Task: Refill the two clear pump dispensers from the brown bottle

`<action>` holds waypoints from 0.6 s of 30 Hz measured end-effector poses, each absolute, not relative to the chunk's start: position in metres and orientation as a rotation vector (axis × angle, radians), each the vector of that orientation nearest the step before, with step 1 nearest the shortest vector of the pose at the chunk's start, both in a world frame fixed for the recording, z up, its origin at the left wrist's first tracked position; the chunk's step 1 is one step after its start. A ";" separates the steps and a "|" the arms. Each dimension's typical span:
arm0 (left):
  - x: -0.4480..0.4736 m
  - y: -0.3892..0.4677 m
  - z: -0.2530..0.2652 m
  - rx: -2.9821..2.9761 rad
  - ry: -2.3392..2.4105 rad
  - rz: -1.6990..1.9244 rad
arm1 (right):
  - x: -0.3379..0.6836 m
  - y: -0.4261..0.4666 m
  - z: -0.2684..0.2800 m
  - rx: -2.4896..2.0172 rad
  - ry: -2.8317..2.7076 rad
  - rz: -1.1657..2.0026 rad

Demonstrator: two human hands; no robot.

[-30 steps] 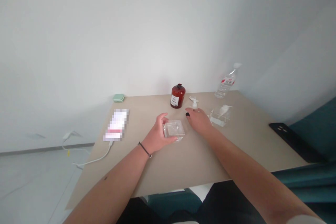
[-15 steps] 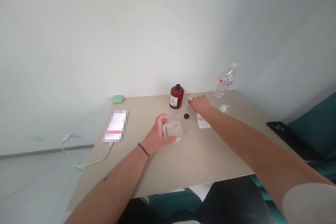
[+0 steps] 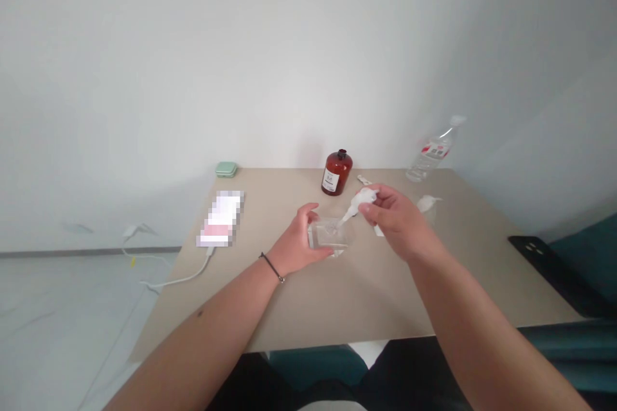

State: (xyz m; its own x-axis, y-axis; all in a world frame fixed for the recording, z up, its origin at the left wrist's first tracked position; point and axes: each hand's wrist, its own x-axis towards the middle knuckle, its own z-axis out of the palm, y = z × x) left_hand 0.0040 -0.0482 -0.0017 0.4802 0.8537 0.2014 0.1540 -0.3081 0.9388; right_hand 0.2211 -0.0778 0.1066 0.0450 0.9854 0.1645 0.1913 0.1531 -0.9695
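Note:
My left hand (image 3: 301, 245) is wrapped round a clear square container (image 3: 330, 241) on the table, thumb at the near side and fingers at the far side. Between the fingertips of my right hand (image 3: 393, 215) is a crumpled white tissue (image 3: 365, 198). Its narrow end points down and left, at the container's top right; whether it touches the inside I cannot tell. Behind them stands a brown bottle (image 3: 337, 173) with a white label and an uncovered neck. More white tissue (image 3: 379, 230) lies partly hidden under my right hand.
A clear water bottle (image 3: 434, 154) stands at the back right, and another white tissue (image 3: 428, 203) lies before it. At left are a phone (image 3: 222, 218) with a white cable (image 3: 187, 277) and a green case (image 3: 226, 169). A black phone (image 3: 554, 273) lies at the right edge.
My right hand has come back from beside the brown bottle toward the container, now with white tissue in its fingers. My left hand stays round the container. The view has shifted slightly.

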 end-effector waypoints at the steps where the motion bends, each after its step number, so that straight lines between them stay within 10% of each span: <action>1: 0.004 -0.048 -0.002 1.753 0.854 0.913 | 0.215 -0.082 0.101 -1.216 -1.319 0.984; 18: 0.004 -0.050 0.005 1.780 0.914 0.868 | 0.192 -0.085 0.005 -1.421 -1.346 0.841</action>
